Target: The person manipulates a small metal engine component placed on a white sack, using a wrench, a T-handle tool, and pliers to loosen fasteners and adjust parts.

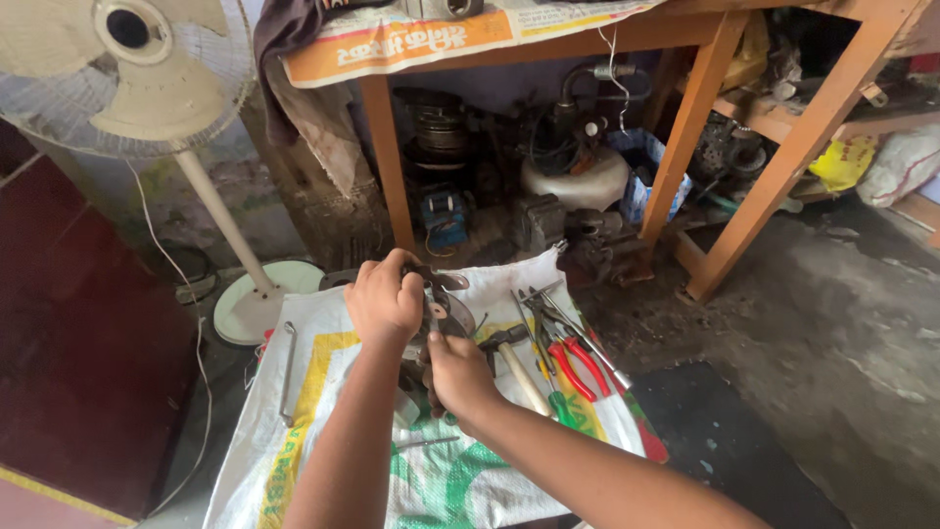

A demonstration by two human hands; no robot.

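Both my hands are on a round grey metal motor part that rests on a white woven sack spread on the floor. My left hand is closed over its top left edge. My right hand grips its lower side from below. Most of the part is hidden behind my fingers. Just right of my hands lie a wooden-handled hammer, red-handled pliers and a green-handled screwdriver.
A thin metal rod lies on the sack's left side. A pedestal fan stands at the left with its round base by the sack. An orange wooden table stands behind, with motors and machine parts beneath it.
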